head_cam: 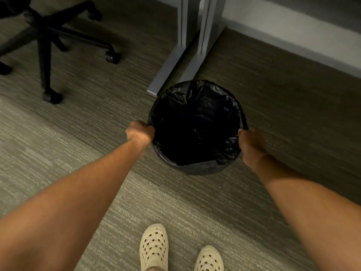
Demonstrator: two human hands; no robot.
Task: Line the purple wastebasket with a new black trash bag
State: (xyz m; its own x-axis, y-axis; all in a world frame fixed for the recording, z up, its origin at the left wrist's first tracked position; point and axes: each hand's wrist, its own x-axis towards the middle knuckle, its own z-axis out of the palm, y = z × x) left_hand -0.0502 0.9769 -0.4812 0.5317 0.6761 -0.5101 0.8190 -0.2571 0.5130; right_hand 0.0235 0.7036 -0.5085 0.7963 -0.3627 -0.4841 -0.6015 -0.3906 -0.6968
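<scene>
A round wastebasket stands on the carpet in front of me, and its purple wall is hidden under a black trash bag (197,122) that lines the inside and folds over the rim. A greyish strip of the bag-covered outer wall (203,169) shows at the near side. My left hand (139,132) grips the rim with the bag at the left. My right hand (251,142) grips the rim with the bag at the right. Both arms reach straight out.
A grey metal desk leg and foot (172,63) stands just behind the basket. A black office chair base with casters (46,45) is at the far left. A light baseboard (293,34) runs along the right. My two cream clogs (154,249) are on the carpet below.
</scene>
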